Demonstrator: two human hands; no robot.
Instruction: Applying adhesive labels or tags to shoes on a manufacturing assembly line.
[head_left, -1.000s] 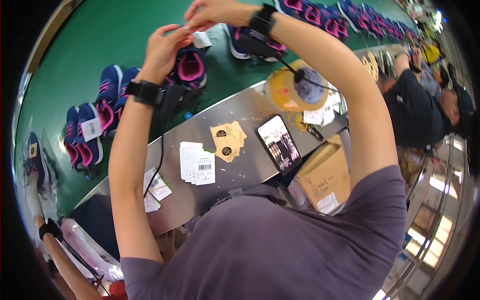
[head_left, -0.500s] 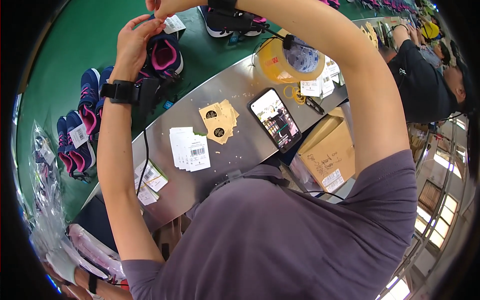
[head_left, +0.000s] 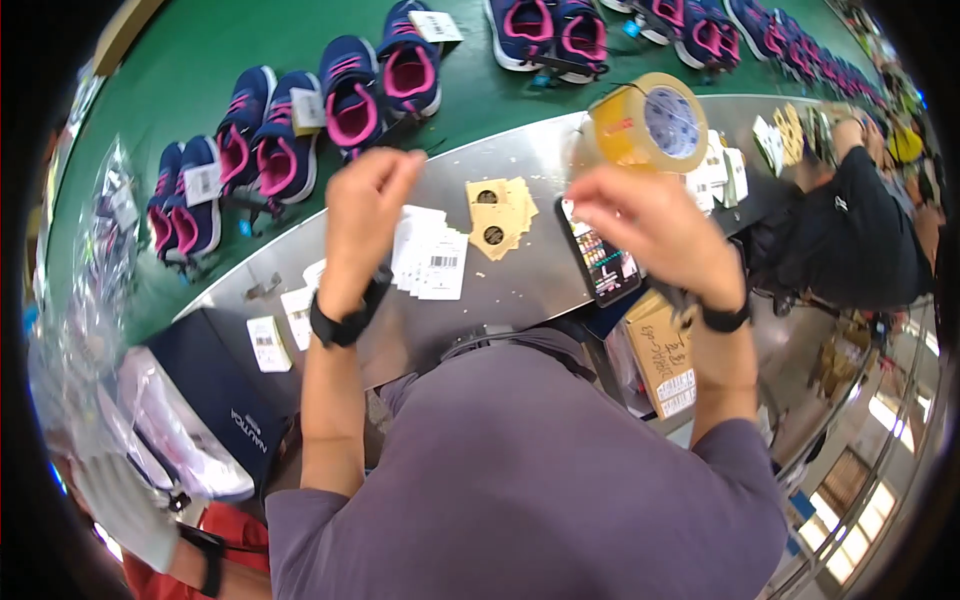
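My left hand (head_left: 368, 205) hangs over the metal ledge, beside a spread of white barcode tags (head_left: 437, 258). Its fingers are curled in and a little smeared; whatever they may hold is hidden. Over the upper part of a lit phone (head_left: 608, 268) is my right hand (head_left: 645, 215), fingers bent together, with no held item visible. Between the hands lie tan card tags (head_left: 495, 215) with black round marks. Beyond my left hand, navy and pink sneakers (head_left: 352, 105) stand on the green table, a white tag (head_left: 437, 27) on one.
A roll of yellow tape (head_left: 650, 125) stands behind my right hand. Further tags (head_left: 268, 345) and a navy box (head_left: 215, 385) are at left, near another person's gloved hand (head_left: 125, 510). A cardboard box (head_left: 660, 350) sits below the ledge. A person in black (head_left: 840, 235) works at right.
My hands have come away from the shoe at the far side, parted and moved nearer my body, the right one over the phone. The view has shifted, showing more shoes.
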